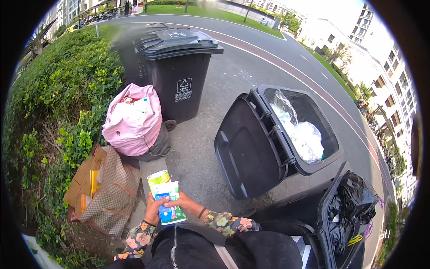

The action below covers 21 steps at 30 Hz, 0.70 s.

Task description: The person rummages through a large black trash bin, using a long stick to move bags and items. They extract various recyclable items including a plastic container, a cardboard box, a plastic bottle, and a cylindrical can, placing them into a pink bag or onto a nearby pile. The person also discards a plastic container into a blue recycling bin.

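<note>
In front of my body, my left hand [153, 209] and my right hand [185, 201] both grip a flat packet [169, 194] in white, blue and green that bears printing. Behind the packet's upper end shows a yellow-green cylindrical canister [157, 177]; its lower part is hidden, and the fingers that hold it cannot be made out. To the left of my hands leans a checked bag [116, 193] with flattened cardboard [85, 180] in it. Farther ahead stands a pink sack [134, 126], filled with mixed items.
A closed dark wheeled bin [174, 77] stands ahead by a leafy hedge [67, 70]. To the right, an open bin [319, 111] holds clear plastic bags [304, 141], its lid [247, 151] hanging towards me. Nearer, another open bin [324, 208] holds black bags [356, 191].
</note>
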### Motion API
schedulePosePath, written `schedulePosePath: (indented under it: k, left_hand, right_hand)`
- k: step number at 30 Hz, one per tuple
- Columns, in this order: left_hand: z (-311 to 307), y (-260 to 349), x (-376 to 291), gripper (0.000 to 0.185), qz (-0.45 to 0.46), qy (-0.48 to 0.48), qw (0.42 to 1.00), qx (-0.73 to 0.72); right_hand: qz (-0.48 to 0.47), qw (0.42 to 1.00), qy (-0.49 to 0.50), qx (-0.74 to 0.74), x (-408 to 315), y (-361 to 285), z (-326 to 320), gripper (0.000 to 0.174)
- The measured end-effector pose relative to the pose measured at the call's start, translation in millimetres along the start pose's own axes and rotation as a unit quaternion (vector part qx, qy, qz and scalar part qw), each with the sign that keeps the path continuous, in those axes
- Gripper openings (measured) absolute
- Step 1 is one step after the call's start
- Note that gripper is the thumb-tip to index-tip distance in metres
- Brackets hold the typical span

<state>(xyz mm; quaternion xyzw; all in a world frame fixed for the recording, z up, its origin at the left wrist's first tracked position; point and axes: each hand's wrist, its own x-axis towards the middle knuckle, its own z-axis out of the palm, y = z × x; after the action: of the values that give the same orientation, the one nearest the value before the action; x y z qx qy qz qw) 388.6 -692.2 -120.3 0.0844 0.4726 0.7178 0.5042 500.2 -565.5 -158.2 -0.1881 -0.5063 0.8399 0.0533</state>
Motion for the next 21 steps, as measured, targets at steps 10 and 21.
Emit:
schedulePosePath:
  k: [10, 21]
  left_hand:
    - [-99, 181, 275, 0.038, -0.026, -0.139, 0.989, 0.037]
    - [-410, 249, 439, 0.030, -0.009, 0.414, 0.890, 0.191]
  right_hand:
    - [0.053, 0.981, 0.089, 0.162, 258, -130, -26, 0.057]
    - [0.111, 0.973, 0.111, 0.167, 545, -169, -106, 0.049]
